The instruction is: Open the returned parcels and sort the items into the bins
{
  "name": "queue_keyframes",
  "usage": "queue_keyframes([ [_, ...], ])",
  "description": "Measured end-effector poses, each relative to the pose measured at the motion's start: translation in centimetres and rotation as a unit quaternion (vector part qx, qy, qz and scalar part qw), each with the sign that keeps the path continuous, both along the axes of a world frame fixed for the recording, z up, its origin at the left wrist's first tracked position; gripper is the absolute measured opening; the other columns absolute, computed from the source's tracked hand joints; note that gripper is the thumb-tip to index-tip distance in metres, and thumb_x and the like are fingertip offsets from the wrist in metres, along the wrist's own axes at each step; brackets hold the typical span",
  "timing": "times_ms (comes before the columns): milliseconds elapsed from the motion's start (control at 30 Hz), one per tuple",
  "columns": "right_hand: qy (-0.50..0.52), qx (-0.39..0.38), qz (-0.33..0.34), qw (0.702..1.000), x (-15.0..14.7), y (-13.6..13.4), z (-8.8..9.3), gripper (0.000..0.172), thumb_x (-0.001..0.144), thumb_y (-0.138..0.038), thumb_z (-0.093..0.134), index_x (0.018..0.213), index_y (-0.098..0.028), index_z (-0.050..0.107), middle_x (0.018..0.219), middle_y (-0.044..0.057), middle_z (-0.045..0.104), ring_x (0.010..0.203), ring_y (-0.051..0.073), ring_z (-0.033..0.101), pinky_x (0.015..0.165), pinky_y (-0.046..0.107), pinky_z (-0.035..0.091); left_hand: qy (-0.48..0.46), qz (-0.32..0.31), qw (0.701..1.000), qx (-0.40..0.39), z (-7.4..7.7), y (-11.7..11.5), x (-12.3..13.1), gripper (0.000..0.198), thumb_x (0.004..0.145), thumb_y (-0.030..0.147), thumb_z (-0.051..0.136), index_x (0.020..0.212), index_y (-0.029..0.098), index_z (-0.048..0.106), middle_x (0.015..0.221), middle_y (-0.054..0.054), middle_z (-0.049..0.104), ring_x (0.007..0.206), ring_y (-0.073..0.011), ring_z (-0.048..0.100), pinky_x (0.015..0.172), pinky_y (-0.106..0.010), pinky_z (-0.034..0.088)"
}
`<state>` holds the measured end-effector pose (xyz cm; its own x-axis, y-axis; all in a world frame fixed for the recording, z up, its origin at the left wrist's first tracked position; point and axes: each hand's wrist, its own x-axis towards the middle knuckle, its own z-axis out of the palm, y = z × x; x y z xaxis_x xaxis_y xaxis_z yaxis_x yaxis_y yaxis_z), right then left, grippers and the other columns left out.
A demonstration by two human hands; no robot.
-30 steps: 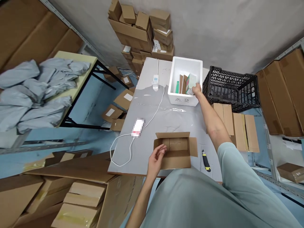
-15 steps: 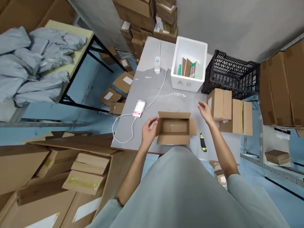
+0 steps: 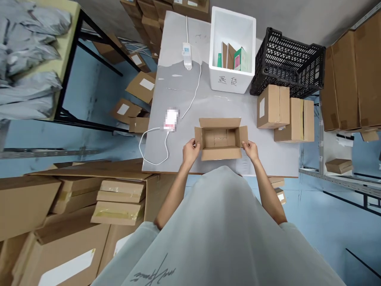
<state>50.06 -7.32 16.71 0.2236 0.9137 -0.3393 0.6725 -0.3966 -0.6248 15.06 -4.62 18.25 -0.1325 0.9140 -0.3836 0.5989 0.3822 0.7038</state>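
R hand (image 3: 250, 150) has moved in to pinch open box (image 3: 222, 153) by R flap (image 3: 244, 136); L hand (image 3: 190, 152) pinches L flap (image 3: 198, 136). Box nr front edge of desk (image 3: 226, 105), prob. light, stiffish; grip ends low.

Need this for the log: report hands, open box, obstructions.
Left hand, right hand at opposite side flaps. Open box on table. White bin beyond, clear of box.

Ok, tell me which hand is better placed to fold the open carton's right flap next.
The right hand, probably: its fingers are at the right flap, while the left hand is at the carton's opposite end.
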Motion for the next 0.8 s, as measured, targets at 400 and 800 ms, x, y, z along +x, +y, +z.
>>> queue_keyframes([
  [400,0.025,-0.072,0.132,0.988,-1.3,-5.7,2.7,0.067,0.114,-0.066,0.051,0.168,-0.030,0.064,0.186,0.015,0.042,0.158,0.038,0.061,0.132,0.055,0.050,-0.098,-0.208,0.973,0.022,-1.2,-2.0,-1.1,0.056,0.110,0.045,0.046,0.150,0.019,0.077,0.181,-0.015,0.052,0.151,-0.0314,0.066,0.127,-0.047,0.054],
  [800,0.116,-0.003,0.092,0.989,1.5,-4.5,-0.2,0.048,0.106,-0.065,0.065,0.127,-0.026,0.083,0.156,0.016,0.074,0.138,0.033,0.075,0.115,0.051,0.064,-0.049,-0.252,0.966,0.022,-2.3,0.9,-2.4,0.062,0.101,0.062,0.069,0.148,0.022,0.076,0.161,-0.018,0.066,0.122,-0.0320,0.079,0.114,-0.045,0.063],
])
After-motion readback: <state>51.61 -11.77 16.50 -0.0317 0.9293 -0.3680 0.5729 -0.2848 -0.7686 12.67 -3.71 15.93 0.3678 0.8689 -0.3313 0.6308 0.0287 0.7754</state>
